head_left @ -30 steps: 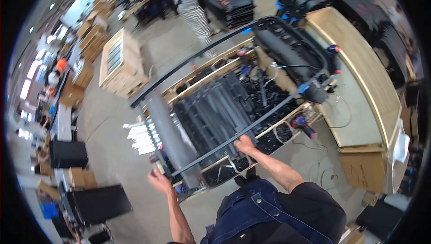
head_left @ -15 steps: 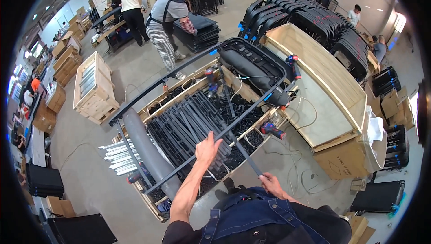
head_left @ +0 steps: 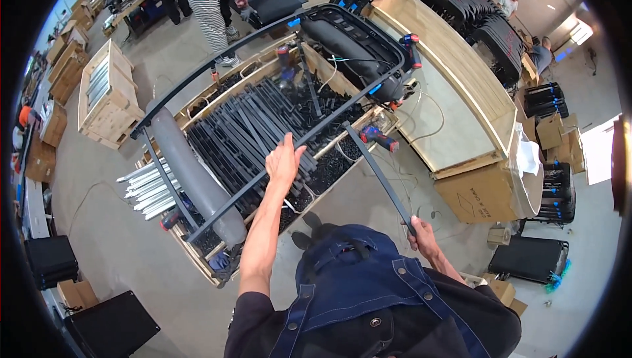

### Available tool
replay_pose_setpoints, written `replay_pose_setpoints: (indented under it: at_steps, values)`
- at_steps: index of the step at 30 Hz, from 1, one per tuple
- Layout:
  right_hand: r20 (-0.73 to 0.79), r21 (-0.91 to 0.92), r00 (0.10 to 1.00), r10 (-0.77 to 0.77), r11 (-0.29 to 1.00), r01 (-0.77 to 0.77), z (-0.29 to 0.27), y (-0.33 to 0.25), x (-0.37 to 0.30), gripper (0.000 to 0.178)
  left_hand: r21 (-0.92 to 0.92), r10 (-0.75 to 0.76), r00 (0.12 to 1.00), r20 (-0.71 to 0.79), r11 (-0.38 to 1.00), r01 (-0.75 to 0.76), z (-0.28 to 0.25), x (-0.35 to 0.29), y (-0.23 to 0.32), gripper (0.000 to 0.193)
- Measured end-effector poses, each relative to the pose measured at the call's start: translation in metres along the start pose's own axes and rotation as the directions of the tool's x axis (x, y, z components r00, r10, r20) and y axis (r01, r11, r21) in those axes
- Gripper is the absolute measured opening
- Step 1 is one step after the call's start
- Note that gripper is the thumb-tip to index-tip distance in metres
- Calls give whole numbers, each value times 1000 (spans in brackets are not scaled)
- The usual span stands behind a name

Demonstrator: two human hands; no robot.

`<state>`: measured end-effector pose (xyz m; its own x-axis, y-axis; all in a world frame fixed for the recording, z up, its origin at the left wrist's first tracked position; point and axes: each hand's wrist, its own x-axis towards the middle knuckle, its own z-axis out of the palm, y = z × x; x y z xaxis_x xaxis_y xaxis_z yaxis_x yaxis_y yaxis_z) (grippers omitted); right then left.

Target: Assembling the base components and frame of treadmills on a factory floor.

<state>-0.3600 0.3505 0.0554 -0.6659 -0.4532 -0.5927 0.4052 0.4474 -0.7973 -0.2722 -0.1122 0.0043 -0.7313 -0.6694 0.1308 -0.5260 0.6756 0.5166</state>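
Observation:
A black rectangular metal frame (head_left: 232, 208) lies across a wooden bin (head_left: 359, 133) full of dark parts. Over the frame's near rail rests my left hand (head_left: 283, 165), thumb apart and forefinger stretched out; its other fingers are partly hidden. Low on the right, my right hand (head_left: 424, 238) is closed around the lower end of a flat black metal bar (head_left: 380, 175). The bar slants up and left from it, its far end close to the near rail. Many similar dark bars (head_left: 240, 131) lie piled in the bin beneath the frame.
Padded grey rollers (head_left: 191, 167) support the frame at left and far right. Power drills (head_left: 380, 138) sit at the bin's edges. A long wooden crate (head_left: 461, 114) and a cardboard box (head_left: 477, 196) stand right. Cables trail on the floor; a co-worker (head_left: 214, 2) bends over black panels.
My right hand has moved right, swinging the bar's lower end outward and its far end away from the rail. My left hand stays on the rail. The whole view has shifted.

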Motion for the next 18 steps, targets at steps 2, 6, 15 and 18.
replay_pose_setpoints:
  at_steps: [2, 6, 15, 18]
  values:
    - [4, 6, 1000, 28, 1000, -28, -8, -3, -21, 56, -40, 71, 984, -161, 996, -79, -5, -6, 6, 53]
    - [49, 65, 998, 44, 997, -48, -22, -11, -42, 54, -309, 100, 969, -227, 936, -169, 5, -28, 51, 49]
    - [248, -101, 967, 67, 994, -43, -41, -64, 28, 51, -913, -237, 889, 392, -217, 345, 30, 23, 58, 41]
    - [344, -146, 937, 64, 989, -14, -58, -87, 74, 50, -950, -343, 886, 313, -121, 289, 17, 30, 55, 29]
